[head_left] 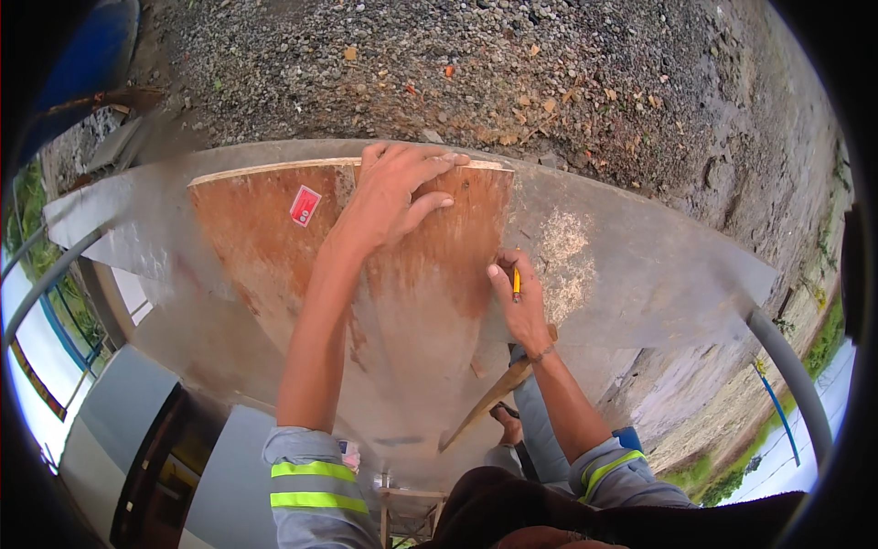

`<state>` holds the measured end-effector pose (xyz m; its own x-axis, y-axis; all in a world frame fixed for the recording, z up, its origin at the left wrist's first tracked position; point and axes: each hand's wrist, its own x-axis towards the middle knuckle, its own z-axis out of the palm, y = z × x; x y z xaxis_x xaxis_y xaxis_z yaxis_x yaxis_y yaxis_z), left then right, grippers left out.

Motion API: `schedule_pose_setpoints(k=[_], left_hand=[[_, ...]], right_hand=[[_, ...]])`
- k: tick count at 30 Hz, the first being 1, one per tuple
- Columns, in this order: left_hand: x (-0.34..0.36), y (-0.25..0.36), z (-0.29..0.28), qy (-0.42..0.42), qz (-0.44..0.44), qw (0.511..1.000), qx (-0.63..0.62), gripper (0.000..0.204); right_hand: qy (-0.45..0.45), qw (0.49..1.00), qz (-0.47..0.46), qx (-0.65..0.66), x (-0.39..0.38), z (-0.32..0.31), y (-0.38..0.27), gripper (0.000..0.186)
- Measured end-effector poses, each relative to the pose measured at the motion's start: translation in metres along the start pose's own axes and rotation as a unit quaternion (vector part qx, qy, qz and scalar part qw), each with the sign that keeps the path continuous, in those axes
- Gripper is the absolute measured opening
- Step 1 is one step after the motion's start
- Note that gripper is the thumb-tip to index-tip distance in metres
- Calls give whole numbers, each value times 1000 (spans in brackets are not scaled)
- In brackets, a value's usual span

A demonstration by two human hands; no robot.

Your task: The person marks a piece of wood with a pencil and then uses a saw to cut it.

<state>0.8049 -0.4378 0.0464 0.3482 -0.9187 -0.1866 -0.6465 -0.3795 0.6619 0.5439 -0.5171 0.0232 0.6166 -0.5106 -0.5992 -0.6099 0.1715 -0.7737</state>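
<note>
Gravel (412, 73) beyond, right hand (524, 317) holds pencil (517, 285) (yellow)

"What's on the table (658, 252)?"
"The board (421, 293), left hand (402, 188) on its far edge, sticker (305, 206) left of that."
"And right of the board?"
"Sawdust (564, 252); right hand (523, 316) with pencil (517, 285) at that edge. Gravel (439, 73) beyond the table."

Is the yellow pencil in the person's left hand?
No, the right hand holds the yellow pencil, while the left hand rests on the wooden board.
</note>
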Motion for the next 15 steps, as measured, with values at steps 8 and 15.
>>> schedule_pose_setpoints(k=[8, 15], left_hand=[[-92, 85, 62, 281, -193, 936, 91, 70], [-387, 268, 278, 190, -534, 806, -170, 28]], right_hand=[[14, 999, -31, -28, -8, 17, 10, 23], [-52, 991, 32, 119, -11, 18, 36, 26]])
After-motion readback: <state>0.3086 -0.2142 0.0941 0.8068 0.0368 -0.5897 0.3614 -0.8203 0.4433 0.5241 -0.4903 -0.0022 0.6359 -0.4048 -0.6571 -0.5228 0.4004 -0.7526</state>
